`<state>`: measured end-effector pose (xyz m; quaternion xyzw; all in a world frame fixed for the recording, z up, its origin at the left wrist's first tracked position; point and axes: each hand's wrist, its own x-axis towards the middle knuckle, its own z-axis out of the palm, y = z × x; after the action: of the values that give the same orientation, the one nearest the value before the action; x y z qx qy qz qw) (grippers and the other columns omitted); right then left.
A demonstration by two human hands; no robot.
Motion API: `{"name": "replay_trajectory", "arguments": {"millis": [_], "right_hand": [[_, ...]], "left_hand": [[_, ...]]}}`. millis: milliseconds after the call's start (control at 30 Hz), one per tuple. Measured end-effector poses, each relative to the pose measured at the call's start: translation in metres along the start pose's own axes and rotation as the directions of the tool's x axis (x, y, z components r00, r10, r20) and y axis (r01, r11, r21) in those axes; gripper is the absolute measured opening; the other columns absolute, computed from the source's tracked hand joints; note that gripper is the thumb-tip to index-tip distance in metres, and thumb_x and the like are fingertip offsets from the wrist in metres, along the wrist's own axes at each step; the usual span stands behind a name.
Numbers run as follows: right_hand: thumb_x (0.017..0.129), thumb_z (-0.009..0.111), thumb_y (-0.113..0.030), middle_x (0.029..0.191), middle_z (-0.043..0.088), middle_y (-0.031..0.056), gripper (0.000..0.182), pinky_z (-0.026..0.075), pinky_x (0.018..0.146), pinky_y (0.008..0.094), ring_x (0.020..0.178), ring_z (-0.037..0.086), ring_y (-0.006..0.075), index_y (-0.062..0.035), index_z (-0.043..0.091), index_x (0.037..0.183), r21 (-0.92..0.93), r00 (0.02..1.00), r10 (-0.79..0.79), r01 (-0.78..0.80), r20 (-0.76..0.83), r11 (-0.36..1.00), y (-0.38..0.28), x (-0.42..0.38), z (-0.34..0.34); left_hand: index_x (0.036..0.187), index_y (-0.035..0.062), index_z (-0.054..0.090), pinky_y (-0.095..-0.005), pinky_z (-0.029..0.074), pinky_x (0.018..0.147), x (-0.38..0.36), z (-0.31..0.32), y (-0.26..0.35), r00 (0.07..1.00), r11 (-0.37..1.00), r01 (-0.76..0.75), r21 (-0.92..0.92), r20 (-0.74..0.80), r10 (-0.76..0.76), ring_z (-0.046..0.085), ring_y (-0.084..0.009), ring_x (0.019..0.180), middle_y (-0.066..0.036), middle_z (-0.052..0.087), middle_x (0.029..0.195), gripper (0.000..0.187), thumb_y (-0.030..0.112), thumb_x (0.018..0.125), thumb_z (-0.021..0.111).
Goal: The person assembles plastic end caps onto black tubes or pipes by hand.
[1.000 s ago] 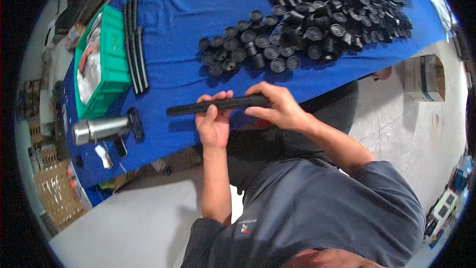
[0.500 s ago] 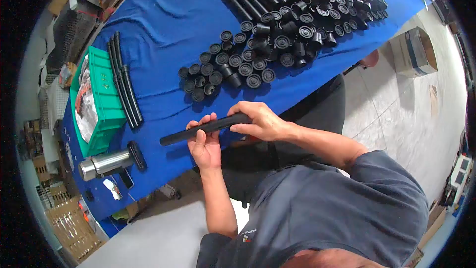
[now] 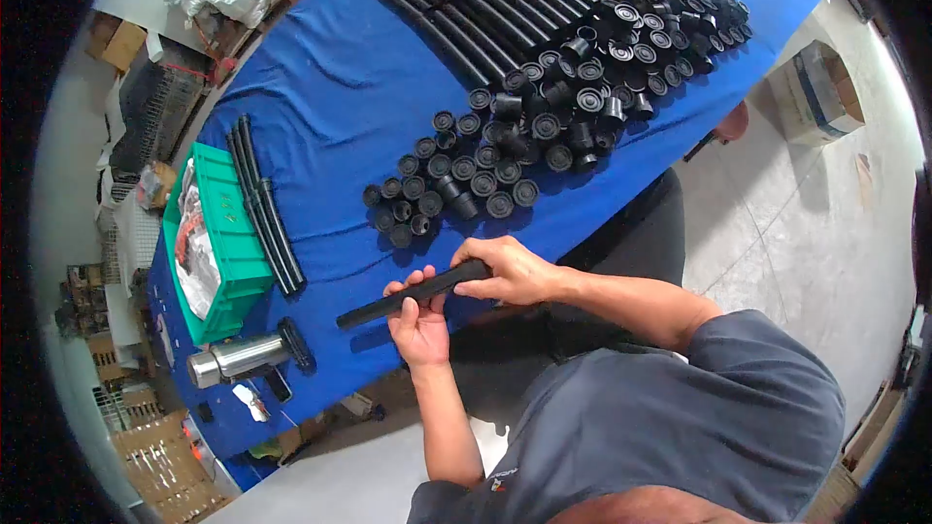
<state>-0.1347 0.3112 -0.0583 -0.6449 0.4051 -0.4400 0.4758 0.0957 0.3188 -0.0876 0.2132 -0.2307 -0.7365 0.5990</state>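
A black tube (image 3: 374, 311) is held at a slant above the front edge of the blue cloth. My left hand (image 3: 421, 328) is wrapped round its middle, palm up, with the thumb on the near side. My right hand (image 3: 513, 272) grips the tube's right end, its fingers over the top and the thumb below. The tube's right tip is hidden in that hand. Just beyond both hands lies a spread of round black caps (image 3: 499, 204) on the cloth.
Rows of black tubes (image 3: 466, 19) lie at the back of the blue-covered table (image 3: 320, 68). To the left are more tubes (image 3: 264, 213), a green crate (image 3: 233, 272), a steel flask (image 3: 250, 355) and a phone (image 3: 278, 386). A cardboard box (image 3: 814, 97) stands on the floor.
The view has shifted, so the table and its objects appear lower in the picture. Both hands still hold the tube in nearly the same way.
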Motion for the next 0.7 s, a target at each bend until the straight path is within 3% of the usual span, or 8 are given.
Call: {"name": "replay_trajectory", "arguments": {"millis": [133,200,233,300,400,700], "right_hand": [[0.089,0.074,-0.027,0.086,0.067,0.02,0.037,0.051,0.068,0.0437,0.081,0.069,0.036,0.001,0.06,0.109,0.004,0.999,-0.037,0.037,-0.012,0.999,0.002,-0.002,0.002],[0.089,0.074,-0.026,0.084,0.066,0.0189,0.037,0.051,0.069,0.0443,0.079,0.068,0.037,0.0008,0.06,0.111,0.027,1.0,-0.027,0.027,-0.003,0.999,0.0,-0.002,0.001],[0.089,0.074,-0.025,0.084,0.066,0.0187,0.037,0.051,0.069,0.0447,0.079,0.067,0.0376,0.0005,0.06,0.111,0.047,1.0,-0.005,0.004,0.014,0.999,-0.002,-0.002,-0.001],[0.089,0.074,-0.025,0.085,0.065,0.0185,0.037,0.051,0.07,0.0451,0.079,0.066,0.0388,-0.0002,0.06,0.112,0.06,0.999,0.023,-0.026,0.049,0.998,-0.001,0.0,-0.004],[0.088,0.074,-0.026,0.089,0.066,0.0187,0.038,0.051,0.069,0.0447,0.08,0.066,0.0379,0.0,0.06,0.111,-0.006,0.971,-0.224,0.224,-0.084,0.975,0.007,0.002,0.003],[0.089,0.073,-0.027,0.092,0.066,0.0212,0.039,0.052,0.071,0.0458,0.084,0.067,0.0382,-0.0003,0.058,0.113,0.077,0.993,0.052,-0.06,0.104,0.995,-0.006,0.001,-0.007]], "left_hand": [[0.127,0.0057,0.058,-0.0572,0.05,0.108,-0.001,-0.002,0.0,1.0,1.0,-0.002,0.014,0.01,0.002,0.055,-0.0405,0.132,-0.022,0.062,0.133,0.029,0.004,0.098,0.062],[0.127,0.0057,0.058,-0.0568,0.05,0.109,0.0,0.0,0.001,1.0,1.0,0.003,0.009,0.002,-0.003,0.055,-0.04,0.132,-0.022,0.062,0.133,0.029,0.004,0.098,0.062],[0.125,0.0065,0.054,-0.0548,0.056,0.102,-0.001,0.006,0.0,0.998,1.0,-0.001,-0.006,-0.066,0.0,0.057,-0.0395,0.13,-0.023,0.063,0.13,0.033,0.001,0.095,0.065],[0.127,0.0059,0.056,-0.0556,0.053,0.105,-0.002,0.011,0.0,0.998,0.999,0.001,0.038,-0.069,0.001,0.056,-0.0391,0.131,-0.023,0.062,0.133,0.031,0.004,0.097,0.064],[0.128,0.0049,0.058,-0.0549,0.052,0.107,-0.002,0.01,0.001,0.997,0.998,0.019,0.067,-0.071,-0.014,0.056,-0.0388,0.131,-0.022,0.062,0.134,0.031,0.006,0.098,0.063],[0.13,0.0054,0.059,-0.0555,0.047,0.112,0.0,-0.001,0.004,1.0,1.0,0.021,-0.003,0.017,-0.021,0.053,-0.0385,0.134,-0.021,0.061,0.136,0.033,0.006,0.097,0.064]]}}
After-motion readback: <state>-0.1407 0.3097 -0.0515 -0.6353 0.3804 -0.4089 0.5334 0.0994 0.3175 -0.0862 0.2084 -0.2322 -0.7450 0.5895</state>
